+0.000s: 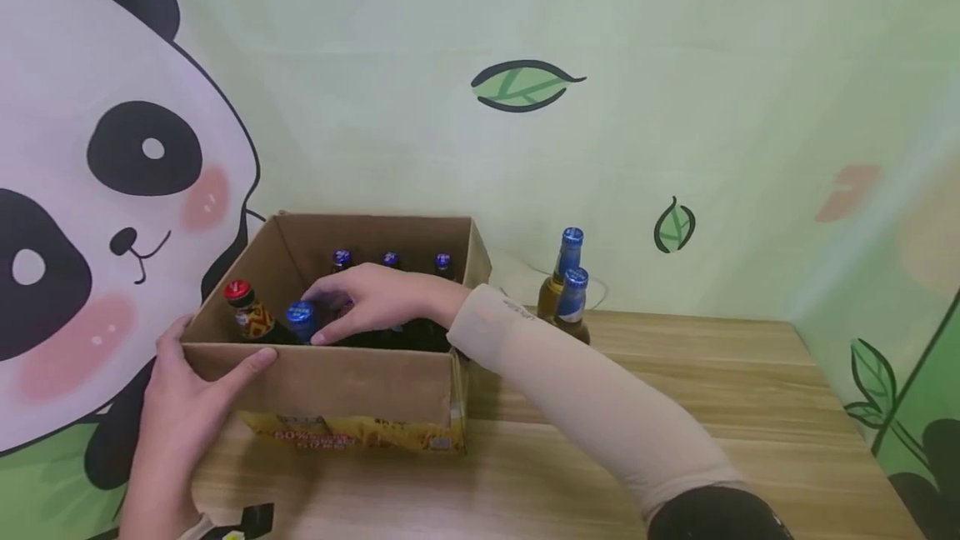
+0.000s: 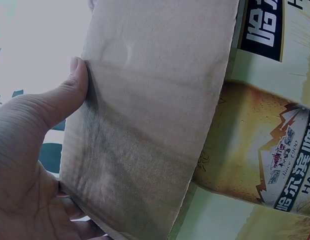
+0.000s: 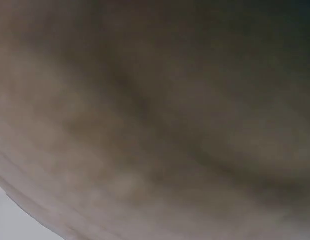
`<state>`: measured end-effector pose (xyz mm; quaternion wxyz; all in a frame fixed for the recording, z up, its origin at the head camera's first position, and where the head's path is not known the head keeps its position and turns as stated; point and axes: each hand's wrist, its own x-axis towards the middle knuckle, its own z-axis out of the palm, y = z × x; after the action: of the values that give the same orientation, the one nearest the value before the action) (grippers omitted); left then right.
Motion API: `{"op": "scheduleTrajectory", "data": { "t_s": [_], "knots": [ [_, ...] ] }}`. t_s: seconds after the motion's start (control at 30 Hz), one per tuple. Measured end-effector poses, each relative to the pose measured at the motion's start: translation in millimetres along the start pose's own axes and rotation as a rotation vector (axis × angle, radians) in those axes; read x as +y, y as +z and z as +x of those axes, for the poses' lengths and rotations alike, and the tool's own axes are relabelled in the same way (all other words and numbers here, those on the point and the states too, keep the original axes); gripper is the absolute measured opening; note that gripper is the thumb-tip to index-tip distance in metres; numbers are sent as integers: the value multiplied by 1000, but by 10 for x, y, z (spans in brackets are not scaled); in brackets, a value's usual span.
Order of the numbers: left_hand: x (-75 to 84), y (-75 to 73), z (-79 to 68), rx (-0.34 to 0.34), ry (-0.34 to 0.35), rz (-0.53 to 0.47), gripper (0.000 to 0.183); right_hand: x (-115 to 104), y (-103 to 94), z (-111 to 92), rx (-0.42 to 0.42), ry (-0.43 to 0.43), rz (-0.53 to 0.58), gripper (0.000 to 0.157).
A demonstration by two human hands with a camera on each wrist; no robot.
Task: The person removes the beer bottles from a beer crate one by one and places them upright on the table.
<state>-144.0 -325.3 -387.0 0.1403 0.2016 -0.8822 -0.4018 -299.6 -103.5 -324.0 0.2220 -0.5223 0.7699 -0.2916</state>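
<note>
A cardboard box [image 1: 352,382] stands on the wooden table with several bottles inside. My left hand [image 1: 187,390] grips its near left corner, thumb over the front rim; the left wrist view shows the thumb [image 2: 70,95] at the cardboard edge with fingers behind. Inside the box, thumb and fingers of my right hand [image 1: 378,302] curve around the top of a blue-capped bottle [image 1: 301,320], its body hidden by the front wall. To its left is a red-capped bottle [image 1: 251,311]. The right wrist view holds only a blurred, brownish close surface.
Three blue caps, one on a back bottle [image 1: 443,263], show along the box's far side. Right of the box stand two bottles with blue foil necks, the nearer bottle [image 1: 573,298] overlapping the other. Behind the wooden table [image 1: 697,407] hangs a panda-printed backdrop [image 1: 390,148].
</note>
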Motion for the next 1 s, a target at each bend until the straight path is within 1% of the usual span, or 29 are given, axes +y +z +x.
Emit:
{"op": "scheduleTrajectory", "data": {
  "t_s": [0.13,0.27,0.33,0.43,0.6,0.73,0.87,1.0],
  "knots": [
    [4,-16,15,-1,2,2,120,47,59,60,-36,28,8,58],
    [4,-20,11,-8,4,2,121,69,118,103,-65,14,62,54],
    [4,-17,9,-12,1,0,121,73,135,112,-59,4,93,49],
    [6,-9,9,-19,-1,-6,122,84,144,107,-42,0,103,42],
    [15,4,20,-23,6,-5,122,111,142,71,-55,1,96,38],
    [23,7,26,-30,14,-5,122,126,137,54,-48,-16,22,37],
    [23,5,18,-23,15,1,121,131,134,55,-27,-70,-82,33],
    [19,-3,8,-14,15,4,121,134,134,60,-7,-120,-138,31]
  ]
}}
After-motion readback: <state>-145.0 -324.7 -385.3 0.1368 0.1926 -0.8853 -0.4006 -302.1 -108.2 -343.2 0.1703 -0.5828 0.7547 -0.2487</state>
